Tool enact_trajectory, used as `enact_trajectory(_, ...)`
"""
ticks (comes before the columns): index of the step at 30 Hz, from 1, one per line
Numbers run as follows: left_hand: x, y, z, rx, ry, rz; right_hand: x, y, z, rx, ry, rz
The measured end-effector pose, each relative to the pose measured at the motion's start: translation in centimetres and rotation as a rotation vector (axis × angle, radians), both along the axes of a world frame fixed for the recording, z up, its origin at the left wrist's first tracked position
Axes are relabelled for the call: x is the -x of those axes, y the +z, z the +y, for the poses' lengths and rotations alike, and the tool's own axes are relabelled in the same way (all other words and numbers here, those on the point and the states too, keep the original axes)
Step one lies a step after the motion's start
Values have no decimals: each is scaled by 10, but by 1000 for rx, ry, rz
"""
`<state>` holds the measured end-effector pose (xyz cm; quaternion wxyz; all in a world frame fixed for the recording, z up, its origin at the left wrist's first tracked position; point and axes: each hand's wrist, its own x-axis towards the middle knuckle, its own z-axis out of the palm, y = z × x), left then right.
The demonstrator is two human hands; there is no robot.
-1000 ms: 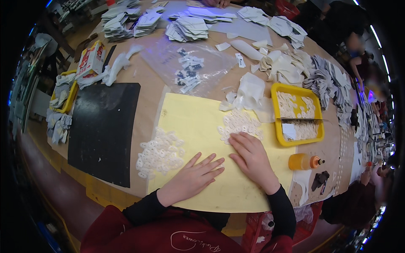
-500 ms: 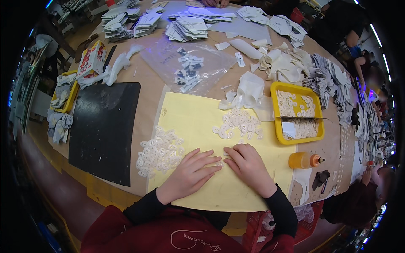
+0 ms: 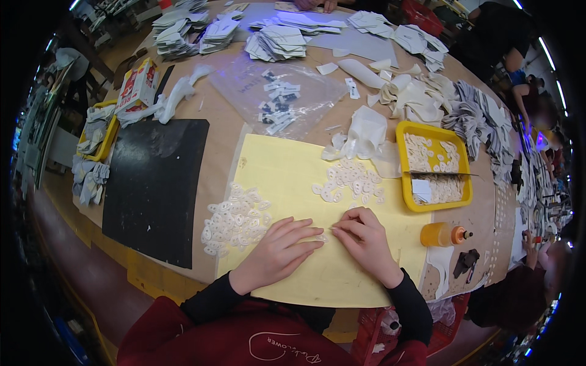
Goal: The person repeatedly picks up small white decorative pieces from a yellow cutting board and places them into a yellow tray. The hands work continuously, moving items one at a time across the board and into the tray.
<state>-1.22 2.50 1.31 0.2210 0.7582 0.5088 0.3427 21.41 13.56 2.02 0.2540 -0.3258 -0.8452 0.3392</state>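
Observation:
My left hand [image 3: 278, 250] lies with fingers stretched out on a yellow sheet [image 3: 293, 168], its fingertips beside a small white oval piece. Across from it, my right hand [image 3: 368, 244] pinches a thin, small white oval piece between thumb and forefinger, mostly hidden by the fingers. Next to the left hand is a heap of white oval pieces with slits or holes [image 3: 235, 219]. Beyond the right hand spreads another loose group of similar oval pieces [image 3: 348, 182].
A yellow tray [image 3: 403, 183] of oval pieces stands right, a rod across it. Nearer is an orange bottle [image 3: 436, 234]. A black mat [image 3: 152, 189] lies left. Farther back are a plastic bag with labels [image 3: 281, 100], stacked white pieces [image 3: 276, 43] and another person's hands [image 3: 316, 5].
My right hand has lifted slightly, its thumb and forefinger now pinched together on a small piece. My left hand stays flat in nearly the same place. The whole view has shifted a little.

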Motion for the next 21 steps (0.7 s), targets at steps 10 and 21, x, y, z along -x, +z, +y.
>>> enact_trajectory(10, 0, -1, 1, 29, 14, 42, -2, -5, 3, -87, -74, -97)
enact_trajectory(21, -6, -9, -2, 151, -82, 147, 2, 0, -2, -267, -55, -97)
